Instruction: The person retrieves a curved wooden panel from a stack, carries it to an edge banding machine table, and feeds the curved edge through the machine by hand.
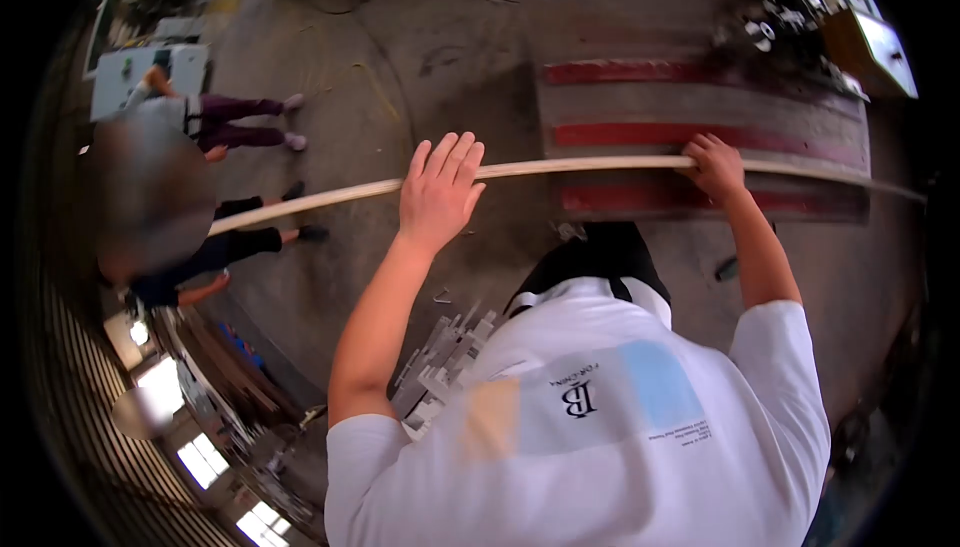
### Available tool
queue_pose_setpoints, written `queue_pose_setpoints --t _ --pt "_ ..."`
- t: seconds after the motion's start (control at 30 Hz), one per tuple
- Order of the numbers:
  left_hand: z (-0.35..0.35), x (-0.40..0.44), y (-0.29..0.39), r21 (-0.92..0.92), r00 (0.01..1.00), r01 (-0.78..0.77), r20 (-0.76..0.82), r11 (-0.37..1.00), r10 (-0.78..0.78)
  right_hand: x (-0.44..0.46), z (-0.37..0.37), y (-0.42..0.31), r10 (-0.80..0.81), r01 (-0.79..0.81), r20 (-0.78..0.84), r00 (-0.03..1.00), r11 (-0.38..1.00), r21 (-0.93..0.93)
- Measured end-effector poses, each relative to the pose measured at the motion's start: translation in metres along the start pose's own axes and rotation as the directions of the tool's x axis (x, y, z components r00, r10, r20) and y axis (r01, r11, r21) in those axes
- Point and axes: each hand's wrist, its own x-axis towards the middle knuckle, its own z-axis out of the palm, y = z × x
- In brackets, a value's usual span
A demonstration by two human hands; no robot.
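Observation:
A long, thin, pale strip (580, 164), which looks like wood, runs across the view in front of my body. My left hand (440, 189) lies over it with the fingers stretched out and the palm down. Farther right, my right hand (715, 167) is closed around the strip, its fingers bent over the far side. The strip's left part reaches toward a person in dark clothes; its right end blurs near the edge of the view.
A low frame with red bars (640, 135) lies beyond my right hand. Machine parts (785, 17) stand at the back right. Grey blocks (440, 362) are stacked by my left elbow. Two people are at the left, one in purple trousers (240, 112). Cables cross the concrete floor (470, 67).

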Motion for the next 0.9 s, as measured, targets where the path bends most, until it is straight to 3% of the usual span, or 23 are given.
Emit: queue_pose_setpoints --t 0.17,0.27,0.3,0.4,0.43,0.47,0.5,0.53,0.6,0.63,0.67,0.73,0.77,0.8,0.83,0.87,0.9 --pt "-0.103 -0.102 -0.072 0.283 0.975 0.208 -0.13 0.936 -0.178 -0.002 0.005 -0.007 -0.045 0.049 -0.113 0.993 0.998 0.032" --pt "-0.148 -0.15 -0.111 0.405 0.946 0.315 -0.058 0.859 -0.319 -0.002 0.005 -0.009 -0.052 0.059 -0.124 0.991 0.997 0.051" --pt "-0.151 -0.162 -0.122 0.425 0.94 0.309 -0.001 0.851 -0.341 -0.002 0.004 -0.011 -0.055 0.061 -0.107 0.993 0.997 0.045" --pt "-0.148 -0.189 -0.163 0.667 0.984 0.057 0.087 0.743 -0.155 -0.003 0.005 -0.009 -0.065 0.073 -0.127 0.99 0.996 0.059" --pt "-0.154 -0.193 -0.179 0.7 0.98 0.089 0.066 0.708 -0.188 -0.003 0.006 -0.007 -0.079 0.09 -0.158 0.984 0.994 0.067" --pt "-0.174 -0.191 -0.192 0.807 0.933 0.213 -0.002 0.55 -0.359 -0.004 0.003 -0.009 -0.07 0.081 -0.131 0.989 0.993 0.084" --pt "-0.204 -0.202 -0.217 0.793 0.915 0.324 -0.125 0.515 -0.384 -0.004 0.001 -0.009 -0.056 0.064 -0.101 0.993 0.995 0.077" --pt "-0.234 -0.218 -0.247 0.505 0.835 0.55 -0.307 0.665 -0.457 -0.003 -0.001 -0.011 -0.039 0.044 -0.069 0.997 0.997 0.07" --pt "-0.291 -0.237 -0.284 0.846 0.859 0.46 -0.346 0.272 -0.377 0.0 -0.001 -0.01 -0.031 0.037 -0.081 0.996 0.997 0.072" --pt "-0.303 -0.258 -0.316 0.755 0.664 0.641 -0.454 0.14 -0.594 -0.002 0.001 -0.012 -0.027 0.033 -0.08 0.996 0.997 0.075" --pt "-0.332 -0.24 -0.302 0.741 0.286 0.664 -0.373 -0.098 -0.883 -0.007 0.003 -0.013 -0.034 0.04 -0.083 0.996 0.997 0.071" --pt "-0.342 -0.233 -0.285 0.696 0.398 0.718 -0.441 -0.026 -0.804 -0.003 0.002 -0.013 -0.046 0.053 -0.117 0.992 0.997 0.06" --pt "-0.333 -0.228 -0.278 0.668 0.633 0.709 -0.461 0.227 -0.621 -0.003 0.002 -0.012 -0.042 0.05 -0.11 0.993 0.996 0.068" --pt "-0.318 -0.222 -0.269 0.643 0.792 0.61 -0.481 0.463 -0.375 -0.005 0.003 -0.011 -0.045 0.052 -0.108 0.993 0.997 0.061" --pt "-0.311 -0.214 -0.262 0.632 0.899 0.435 -0.339 0.641 -0.276 -0.004 0.004 -0.011 -0.05 0.056 -0.105 0.993 0.997 0.052" --pt "-0.298 -0.216 -0.256 0.678 0.961 0.269 -0.141 0.684 -0.238 -0.003 0.004 -0.01 -0.057 0.061 -0.103 0.993 0.997 0.041" --pt "-0.29 -0.226 -0.266 0.727 0.944 0.304 -0.141 0.616 -0.299 -0.003 0.003 -0.009 -0.057 0.062 -0.101 0.993 0.997 0.042"
